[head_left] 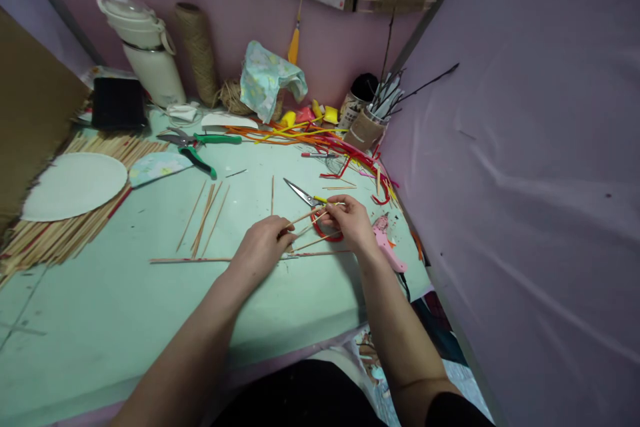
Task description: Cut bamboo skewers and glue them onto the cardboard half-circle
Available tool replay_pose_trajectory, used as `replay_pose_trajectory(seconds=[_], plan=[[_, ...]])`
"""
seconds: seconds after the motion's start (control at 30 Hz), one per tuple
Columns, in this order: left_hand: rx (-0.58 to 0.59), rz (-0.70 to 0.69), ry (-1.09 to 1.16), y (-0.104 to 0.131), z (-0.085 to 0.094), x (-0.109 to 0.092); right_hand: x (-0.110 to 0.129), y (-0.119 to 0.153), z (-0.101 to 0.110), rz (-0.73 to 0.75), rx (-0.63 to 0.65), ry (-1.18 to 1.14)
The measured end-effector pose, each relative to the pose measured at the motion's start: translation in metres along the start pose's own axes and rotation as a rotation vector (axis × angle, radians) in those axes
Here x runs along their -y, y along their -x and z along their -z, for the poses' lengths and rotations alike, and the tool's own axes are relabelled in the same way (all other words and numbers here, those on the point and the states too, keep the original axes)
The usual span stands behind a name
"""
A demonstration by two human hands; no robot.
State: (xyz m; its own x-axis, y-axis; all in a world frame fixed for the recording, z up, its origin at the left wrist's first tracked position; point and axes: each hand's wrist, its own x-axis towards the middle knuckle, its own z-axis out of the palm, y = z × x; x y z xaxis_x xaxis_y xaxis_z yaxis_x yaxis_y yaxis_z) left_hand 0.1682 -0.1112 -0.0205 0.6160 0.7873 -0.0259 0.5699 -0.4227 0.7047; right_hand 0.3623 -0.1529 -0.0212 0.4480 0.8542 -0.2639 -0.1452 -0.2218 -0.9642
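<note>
My left hand (265, 240) is closed with thumb and fingers pinching one end of a thin wooden stick (304, 216). The stick slants up to my right hand (349, 219), whose fingertips are pinched on its other end. Other thin sticks lie or hang just below it, partly hidden by my fingers. Under both hands a long stick (195, 260) lies across the table. Behind and below my right hand are scissors (301, 193), blades pointing up and left, handle partly covered. A pink glue gun (387, 248) lies beside my right wrist.
Left of my hands lie several loose sticks (203, 221), green-handled pruning shears (193, 141) and a white oval piece (75, 187) on a heap of sticks. Along the back stand a white bottle (153, 60), a twine roll (197, 53) and a twig-filled cup (366, 130). Coloured pipe cleaners (300, 135) lie nearby.
</note>
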Motion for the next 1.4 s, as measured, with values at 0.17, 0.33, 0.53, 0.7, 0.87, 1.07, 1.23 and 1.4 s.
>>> replay_pose_trajectory(seconds=[0.17,0.33,0.53,0.7,0.87,1.07,1.23,1.4], plan=[[0.11,-0.032,-0.109,0.001,-0.003,-0.004,-0.002,-0.001,0.005,0.001,0.013,0.084],[0.137,-0.047,-0.161,0.002,-0.002,-0.008,0.003,0.003,0.022,0.075,-0.057,0.368],[0.151,-0.033,-0.19,0.001,-0.004,-0.01,0.013,0.011,0.047,0.199,-0.17,0.598],[0.14,-0.035,-0.193,0.002,-0.004,-0.01,0.015,0.012,0.054,0.237,-0.167,0.586],[0.139,-0.047,-0.215,0.002,-0.004,-0.009,0.015,0.013,0.052,0.231,-0.162,0.631],[0.144,-0.036,-0.209,0.002,-0.004,-0.011,0.012,0.013,0.052,0.226,-0.142,0.679],[0.137,-0.03,-0.216,0.002,-0.003,-0.012,0.01,0.011,0.053,0.236,-0.13,0.677],[0.125,-0.028,-0.203,0.002,-0.004,-0.011,0.007,0.01,0.054,0.245,-0.127,0.694]])
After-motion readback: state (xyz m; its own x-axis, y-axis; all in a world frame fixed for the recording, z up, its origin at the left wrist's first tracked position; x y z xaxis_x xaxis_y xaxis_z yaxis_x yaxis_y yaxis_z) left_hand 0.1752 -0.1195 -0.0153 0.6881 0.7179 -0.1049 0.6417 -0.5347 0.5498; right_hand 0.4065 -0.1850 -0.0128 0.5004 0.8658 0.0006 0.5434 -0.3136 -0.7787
